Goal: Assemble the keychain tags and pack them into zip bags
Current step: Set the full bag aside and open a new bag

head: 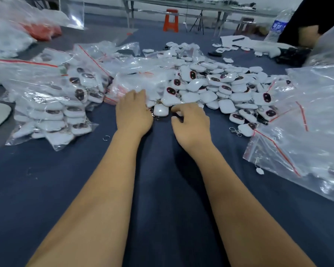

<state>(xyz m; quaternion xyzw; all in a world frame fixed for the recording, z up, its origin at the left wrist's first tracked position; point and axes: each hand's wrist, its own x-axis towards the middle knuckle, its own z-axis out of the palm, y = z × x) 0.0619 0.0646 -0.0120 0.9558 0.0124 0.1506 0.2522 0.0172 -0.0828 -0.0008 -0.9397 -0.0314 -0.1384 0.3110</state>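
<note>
Reaching forward over the dark blue cloth of the counter, both hands work at the near edge of the tag heap. The left hand lies knuckles-up with its fingers bent down into the pile, their tips hidden among the tags and a small zip bag, so whether they pinch anything cannot be told. The right hand is curled, thumb and forefinger drawn close together just beside a white tag that lies between the two hands; something small seems caught at the fingertips, but it is too blurred to name. Metal rings show under the left hand's edge, touching that tag.

Beyond the hands spreads the loose heap of keychain tags, white rounded squares, some showing a dark oval face. To the left sits a filled zip bag stuffed with tags, its red seal line running across the top. To the right lies a stack of empty zip bags, with a clasp just beside its near corner. A single split ring rests on the cloth near the left forearm. Far off stand an orange stool and a water bottle.
</note>
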